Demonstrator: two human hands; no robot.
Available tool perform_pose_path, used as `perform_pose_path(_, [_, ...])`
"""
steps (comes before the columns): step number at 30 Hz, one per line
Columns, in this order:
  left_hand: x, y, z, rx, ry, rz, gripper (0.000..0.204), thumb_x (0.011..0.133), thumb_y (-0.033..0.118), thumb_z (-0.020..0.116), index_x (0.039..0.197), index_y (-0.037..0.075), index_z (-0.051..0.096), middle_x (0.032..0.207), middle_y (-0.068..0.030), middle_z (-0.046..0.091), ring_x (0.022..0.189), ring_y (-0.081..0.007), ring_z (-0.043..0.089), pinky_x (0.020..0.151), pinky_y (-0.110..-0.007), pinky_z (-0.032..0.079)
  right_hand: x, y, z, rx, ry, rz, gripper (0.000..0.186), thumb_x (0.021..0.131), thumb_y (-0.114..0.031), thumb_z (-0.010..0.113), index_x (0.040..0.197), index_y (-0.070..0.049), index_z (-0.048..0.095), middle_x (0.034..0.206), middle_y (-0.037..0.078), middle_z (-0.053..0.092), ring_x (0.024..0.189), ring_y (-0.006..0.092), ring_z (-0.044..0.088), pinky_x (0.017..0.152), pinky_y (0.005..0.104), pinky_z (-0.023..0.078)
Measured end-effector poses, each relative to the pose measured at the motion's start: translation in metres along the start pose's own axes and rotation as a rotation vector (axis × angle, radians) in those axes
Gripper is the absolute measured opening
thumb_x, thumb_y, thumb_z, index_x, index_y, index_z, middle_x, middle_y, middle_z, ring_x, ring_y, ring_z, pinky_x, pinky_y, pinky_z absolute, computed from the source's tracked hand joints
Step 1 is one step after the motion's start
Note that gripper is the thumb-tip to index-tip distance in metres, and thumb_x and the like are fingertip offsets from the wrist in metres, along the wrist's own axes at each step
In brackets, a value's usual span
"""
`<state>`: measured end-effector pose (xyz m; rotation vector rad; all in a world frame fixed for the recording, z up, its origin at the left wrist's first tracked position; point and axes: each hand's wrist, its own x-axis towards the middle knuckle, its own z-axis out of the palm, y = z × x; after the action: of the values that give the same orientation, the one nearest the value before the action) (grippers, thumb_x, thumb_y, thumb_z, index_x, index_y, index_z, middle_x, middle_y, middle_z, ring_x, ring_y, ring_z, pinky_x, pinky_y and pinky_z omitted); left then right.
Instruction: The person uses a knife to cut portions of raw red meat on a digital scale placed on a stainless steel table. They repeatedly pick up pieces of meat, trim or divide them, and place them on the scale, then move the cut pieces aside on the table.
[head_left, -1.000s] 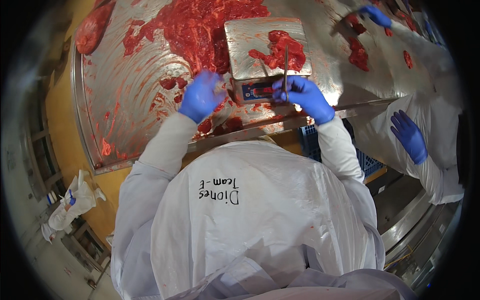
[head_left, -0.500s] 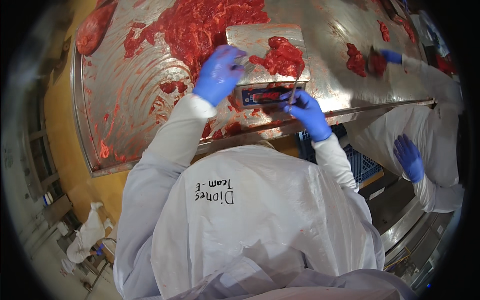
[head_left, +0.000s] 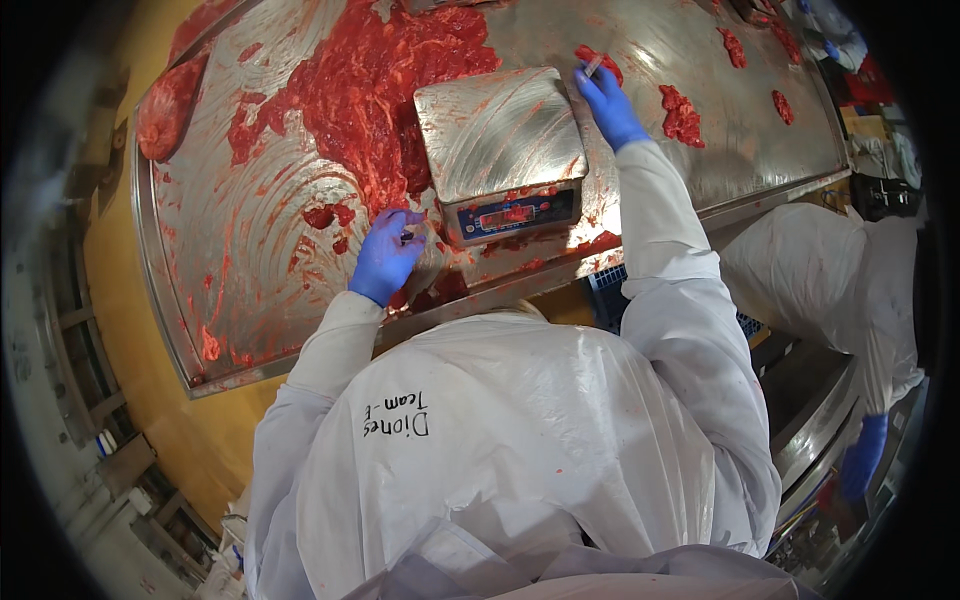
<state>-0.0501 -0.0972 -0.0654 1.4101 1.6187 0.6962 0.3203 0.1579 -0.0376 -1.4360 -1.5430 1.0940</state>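
Right hand grasps a knife at meat; grip of left hand, near scale, one cannot tell

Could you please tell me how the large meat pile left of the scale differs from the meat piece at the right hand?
The meat pile is far larger than the visible part of the meat piece. The meat pile spreads left of the digital scale; the meat piece is at its right. Both look raw and red.

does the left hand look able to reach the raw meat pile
Likely yes: the left hand is near the raw meat pile, with the digital scale off to the right, not between them.
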Motion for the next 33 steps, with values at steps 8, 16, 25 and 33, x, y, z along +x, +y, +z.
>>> perform_pose_path(8, [0.104,-0.03,-0.055,0.235,0.258,0.155,0.051,0.091,0.013,0.077,0.138,0.005,0.061,0.141,-0.0202,0.058,0.132,-0.0304,0.059,0.108,-0.04,0.051,-0.2,0.06,0.015,-0.116,-0.021,0.247,0.059,0.103,-0.038,0.067,0.148,-0.004,0.051,0.135,0.017,0.068,0.124,0.0264,0.065,0.105,0.0384,0.05])
perform_pose_path(16, [0.178,-0.061,-0.105,0.626,0.098,-0.029,0.05,0.087,0.031,0.08,0.125,0.003,0.063,0.117,-0.0235,0.065,0.108,-0.0385,0.067,0.094,-0.046,0.055,-0.22,0.032,0.033,-0.439,0.045,0.1,0.072,0.092,-0.047,0.074,0.142,0.002,0.054,0.122,0.022,0.071,0.109,0.0375,0.07,0.094,0.0442,0.055])
perform_pose_path(25, [-0.047,-0.023,-0.007,0.665,-0.164,0.022,0.021,0.09,0.016,0.069,0.105,0.004,0.06,0.104,-0.0216,0.06,0.1,-0.0445,0.065,0.083,-0.051,0.056,-0.227,0.049,0.034,-0.563,0.101,-0.109,0.074,0.091,-0.042,0.076,0.143,0.005,0.053,0.13,0.026,0.064,0.119,0.0412,0.063,0.103,0.0466,0.05])
perform_pose_path(33, [0.032,0.127,-0.072,0.271,-0.128,0.626,0.035,0.08,0.0,0.066,0.114,0.002,0.061,0.095,-0.0174,0.056,0.091,-0.0412,0.059,0.081,-0.048,0.052,-0.228,0.058,0.034,-0.546,0.113,-0.174,0.073,0.091,-0.045,0.077,0.14,0.004,0.055,0.125,0.024,0.064,0.117,0.0405,0.063,0.102,0.0476,0.05])
